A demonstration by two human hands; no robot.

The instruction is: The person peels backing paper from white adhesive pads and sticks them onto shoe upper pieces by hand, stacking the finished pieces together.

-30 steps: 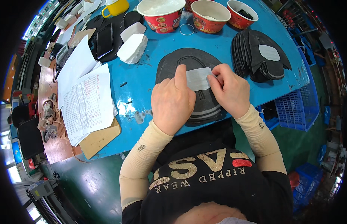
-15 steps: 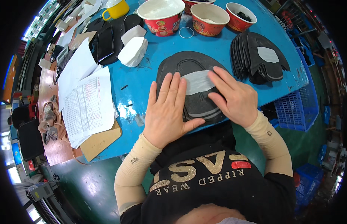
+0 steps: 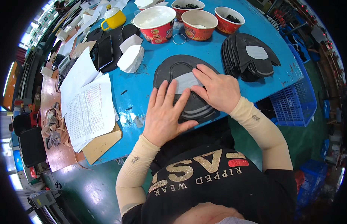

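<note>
On the blue table in front of me lies a rounded, layered black foam-like piece (image 3: pixel 162 71) with a curved groove in it. A pale grey rectangular patch (image 3: pixel 185 83) sits across its middle. My left hand (image 3: pixel 162 117) rests flat with spread fingers on the left and near side of the piece, fingertips at the patch's left end. From the right, my right hand (image 3: pixel 221 91) lays its outstretched fingers on the patch's right end. Neither hand grasps anything. Under both hands, parts of the piece are hidden.
A stack of similar black pieces (image 3: pixel 233 56) stands to the right, its top one bearing a grey patch. Paper bowls (image 3: pixel 154 31), a yellow mug (image 3: pixel 115 19), a white block (image 3: pixel 131 59) and a phone (image 3: pixel 105 53) are farther back. Printed sheets (image 3: pixel 89 108) lie left; a blue crate (image 3: pixel 294 108) stands right.
The view has shifted slightly. My right hand has moved a little left and away from me over the patch. My left index finger has spread from its neighbours toward the right hand.
</note>
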